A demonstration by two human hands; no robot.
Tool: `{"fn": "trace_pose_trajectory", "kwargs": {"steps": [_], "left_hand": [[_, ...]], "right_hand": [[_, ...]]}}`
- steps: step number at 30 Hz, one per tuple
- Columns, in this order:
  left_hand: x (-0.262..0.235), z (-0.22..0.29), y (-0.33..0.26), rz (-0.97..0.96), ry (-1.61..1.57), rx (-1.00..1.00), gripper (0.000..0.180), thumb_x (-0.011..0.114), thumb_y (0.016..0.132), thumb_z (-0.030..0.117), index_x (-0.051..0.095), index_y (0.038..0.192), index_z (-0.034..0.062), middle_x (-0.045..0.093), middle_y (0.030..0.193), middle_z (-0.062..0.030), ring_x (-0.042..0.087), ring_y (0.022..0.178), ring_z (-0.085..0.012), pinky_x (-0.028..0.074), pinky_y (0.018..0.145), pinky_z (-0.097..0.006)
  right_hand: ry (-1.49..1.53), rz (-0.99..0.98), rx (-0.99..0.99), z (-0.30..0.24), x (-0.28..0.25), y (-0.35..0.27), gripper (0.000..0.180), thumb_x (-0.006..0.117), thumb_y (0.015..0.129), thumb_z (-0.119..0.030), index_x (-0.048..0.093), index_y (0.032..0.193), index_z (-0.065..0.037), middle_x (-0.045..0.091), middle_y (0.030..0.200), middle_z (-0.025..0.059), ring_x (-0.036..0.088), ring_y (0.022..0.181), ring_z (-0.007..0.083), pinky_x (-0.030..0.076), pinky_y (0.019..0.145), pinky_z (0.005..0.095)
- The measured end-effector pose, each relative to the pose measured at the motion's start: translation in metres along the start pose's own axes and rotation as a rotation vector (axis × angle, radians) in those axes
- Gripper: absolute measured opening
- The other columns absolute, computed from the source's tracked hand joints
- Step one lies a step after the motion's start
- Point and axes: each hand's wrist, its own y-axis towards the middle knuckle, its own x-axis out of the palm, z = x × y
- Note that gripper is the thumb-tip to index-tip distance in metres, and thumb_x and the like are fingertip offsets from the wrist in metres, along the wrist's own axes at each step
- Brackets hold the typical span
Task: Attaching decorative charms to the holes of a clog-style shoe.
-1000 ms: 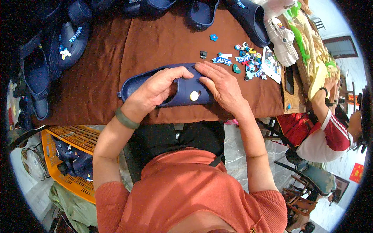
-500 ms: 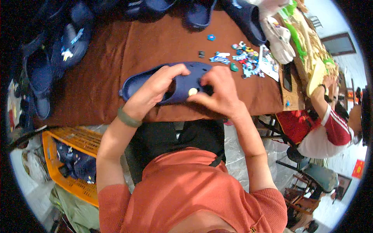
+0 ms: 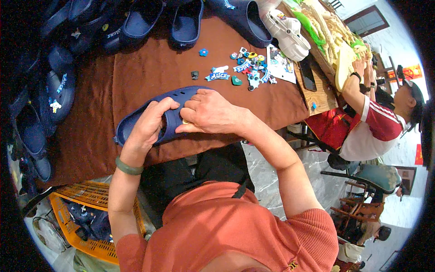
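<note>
A dark blue clog [image 3: 171,124] lies on its sole before me, its toe to the right. My left hand [image 3: 149,121] is closed round its middle, fingers in the foot opening and thumb on the upper. My right hand [image 3: 208,111] is closed over the toe part, its fingers curled and its thumb pressed against the near side. A sliver of a small pale yellow shoe charm [image 3: 185,121] shows by the thumb; the rest is hidden under the hand. Beyond the clog lie a loose charm with blue lettering and a white figure [image 3: 218,73] and a green charm [image 3: 236,80].
A heap of small charms [image 3: 253,65], a phone [image 3: 307,77] and a white clog [image 3: 287,36] lie to the right. More blue clogs [image 3: 186,22] line the far and left edges. An orange crate [image 3: 97,247] stands lower left. A co-worker [image 3: 362,122] sits at right.
The view has shifted, so the table and clog appear lower and further left. My right hand has closed over the pale charm, which was in plain sight before.
</note>
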Motion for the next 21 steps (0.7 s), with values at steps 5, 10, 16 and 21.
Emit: {"fn": "trace_pose_trajectory", "kwargs": {"steps": [5,10,16,21], "left_hand": [[-0.004,-0.005,0.001,0.005,-0.034,0.016,0.013,0.058,0.087,0.009,0.069,0.082,0.0054,0.067,0.081,0.0004,0.061,0.073,-0.0077,0.047,0.068,-0.024],[0.003,0.002,-0.001,-0.002,-0.032,-0.003,0.012,0.059,0.086,0.009,0.069,0.081,0.0049,0.067,0.080,-0.0002,0.061,0.073,-0.0082,0.047,0.069,-0.024],[0.004,0.004,-0.001,0.013,-0.067,-0.065,0.014,0.057,0.088,0.010,0.069,0.084,0.0029,0.067,0.082,-0.0020,0.062,0.076,-0.0090,0.048,0.071,-0.023],[-0.014,-0.018,0.004,0.138,-0.149,-0.101,0.017,0.059,0.087,0.014,0.069,0.086,0.0002,0.066,0.079,-0.0036,0.061,0.073,-0.0104,0.048,0.070,-0.025]], "right_hand": [[0.026,0.048,0.001,0.001,0.003,0.000,0.039,0.060,0.088,-0.042,0.054,0.067,-0.009,0.057,0.062,0.0081,0.058,0.061,0.0265,0.045,0.060,0.0389],[0.129,0.093,0.018,0.004,0.007,-0.002,0.033,0.057,0.091,-0.032,0.056,0.069,-0.008,0.059,0.065,0.0111,0.059,0.064,0.0326,0.046,0.064,0.0419],[0.251,0.120,0.157,0.010,-0.002,-0.004,0.031,0.056,0.092,-0.029,0.057,0.071,-0.007,0.059,0.069,0.0151,0.060,0.068,0.0364,0.047,0.062,0.0479],[0.089,0.161,0.571,0.033,-0.016,-0.027,0.029,0.063,0.088,-0.031,0.060,0.078,-0.005,0.061,0.077,0.0183,0.060,0.077,0.0379,0.046,0.070,0.0494]]}}
